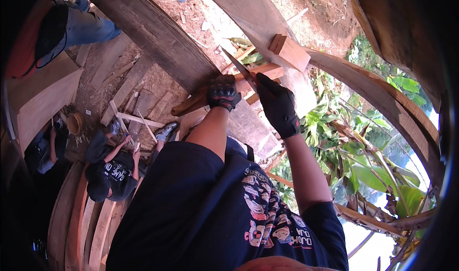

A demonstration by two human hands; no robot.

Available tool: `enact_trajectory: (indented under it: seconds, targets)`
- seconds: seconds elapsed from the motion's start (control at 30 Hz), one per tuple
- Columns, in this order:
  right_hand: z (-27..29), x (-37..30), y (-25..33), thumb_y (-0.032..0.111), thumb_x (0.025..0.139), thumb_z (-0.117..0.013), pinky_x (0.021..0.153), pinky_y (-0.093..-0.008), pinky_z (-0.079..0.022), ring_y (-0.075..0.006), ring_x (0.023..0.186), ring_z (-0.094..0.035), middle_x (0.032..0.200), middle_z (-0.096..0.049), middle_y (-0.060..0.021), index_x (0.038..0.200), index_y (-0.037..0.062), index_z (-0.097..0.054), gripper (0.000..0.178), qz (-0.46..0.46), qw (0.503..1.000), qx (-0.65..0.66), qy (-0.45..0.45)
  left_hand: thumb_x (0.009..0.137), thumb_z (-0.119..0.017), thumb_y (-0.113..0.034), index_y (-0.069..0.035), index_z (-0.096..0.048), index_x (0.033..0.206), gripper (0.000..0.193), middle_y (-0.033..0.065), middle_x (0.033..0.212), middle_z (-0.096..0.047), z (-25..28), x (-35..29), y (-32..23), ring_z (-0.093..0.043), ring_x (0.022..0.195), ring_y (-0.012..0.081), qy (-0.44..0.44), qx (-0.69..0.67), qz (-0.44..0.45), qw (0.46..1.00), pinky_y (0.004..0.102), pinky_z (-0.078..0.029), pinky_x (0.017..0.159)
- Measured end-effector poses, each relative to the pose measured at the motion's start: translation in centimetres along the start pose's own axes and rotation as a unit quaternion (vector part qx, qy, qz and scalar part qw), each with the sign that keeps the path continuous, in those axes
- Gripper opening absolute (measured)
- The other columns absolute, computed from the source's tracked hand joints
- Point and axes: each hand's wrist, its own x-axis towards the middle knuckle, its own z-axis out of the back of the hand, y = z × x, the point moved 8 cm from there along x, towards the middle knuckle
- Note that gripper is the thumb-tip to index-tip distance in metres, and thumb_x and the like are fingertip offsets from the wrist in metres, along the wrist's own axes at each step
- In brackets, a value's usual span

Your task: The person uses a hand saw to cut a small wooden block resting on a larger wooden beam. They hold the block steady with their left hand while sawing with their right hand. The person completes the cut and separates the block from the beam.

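Observation:
My left hand [222, 93], in a black glove with red trim, is closed around a narrow wooden bar [190, 104]. The bar slants from below that hand up toward a wooden block on the right. My right hand [278, 106], gloved alike, grips a tool with a long dark tapering blade [239, 66]. Its tip points up and to the left, and the blade crosses over the bar just right of my left hand. The tool's handle is hidden in my fist, and whether the blade touches the wood I cannot tell.
A thick dark plank [153, 34] lies beyond my left hand. A wooden block [290, 53] sits on a curved timber [253, 12]. Another curved beam [382, 87] arcs on the right by green plants [354, 161]. People [112, 173] work at left among boards [103, 228].

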Motion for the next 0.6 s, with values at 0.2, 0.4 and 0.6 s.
enact_trajectory:
  seconds: [0.2, 0.4, 0.6]
  targets:
    - [-4.8, 4.1, -3.2, 0.019, 0.107, -0.064, 0.091, -0.0480, -0.061, -0.0400, 0.111, -0.076, 0.123, -0.079, -0.0206, 0.138, 0.0073, -0.072, 0.034, 0.087, 0.992, -0.078, -0.035, 0.087, -0.079, -0.044, -0.015, -0.072, 0.129, 0.052, 0.0127, 0.131, -0.073, -1.0, -0.3, 0.3, -0.068, 0.128, 0.0300, 0.003, -0.022, -0.010, 1.000, 0.0465, -0.052, 0.110]
    - [1.4, -11.7, -1.9, -0.001, 0.109, -0.054, 0.109, -0.0402, -0.058, -0.0294, 0.134, -0.070, 0.151, -0.069, -0.0155, 0.149, 0.0012, -0.062, 0.041, 0.022, 0.997, 0.035, -0.067, 0.089, -0.074, -0.045, -0.015, -0.070, 0.129, 0.050, 0.0142, 0.132, -0.073, -0.3, 0.5, -0.2, -0.069, 0.129, 0.0322, 0.031, -0.001, 0.010, 0.999, 0.0492, -0.054, 0.109]
    - [2.9, -18.3, -2.2, 0.000, 0.107, -0.057, 0.112, -0.0417, -0.056, -0.0311, 0.135, -0.070, 0.150, -0.068, -0.0201, 0.154, 0.0030, -0.060, 0.047, 0.025, 0.993, 0.089, -0.067, 0.088, -0.073, -0.045, -0.017, -0.069, 0.121, 0.044, 0.0124, 0.127, -0.074, -1.1, 0.2, -0.4, -0.072, 0.122, 0.0314, -0.022, 0.037, 0.001, 0.999, 0.0494, -0.058, 0.101]
